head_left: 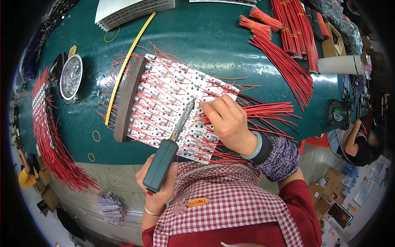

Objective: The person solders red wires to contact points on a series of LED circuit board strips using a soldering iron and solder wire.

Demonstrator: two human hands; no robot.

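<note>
My left hand (169,183) is wrapped round the green handle of a soldering iron (160,164). Its tip reaches up onto a white panel of small circuit boards (195,76), close to my right fingertips. The fingers of my right hand (230,125) are pinched together over the panel at a red wire (205,102); the grip itself is partly hidden. Rows of thin red wires stick out from the boards. Across the panel's left part lies a dark brown bar (131,99). A bundle of red wires (267,110) fans out beyond my right hand.
A yellow strip (119,78) lies left of the bar. Farther left are a round metal dish (71,77) and a wired board stack (43,111). Stacked white panels (131,12) stand at the back, wire bundles (288,29) back right. A small fan (339,113) sits right.
</note>
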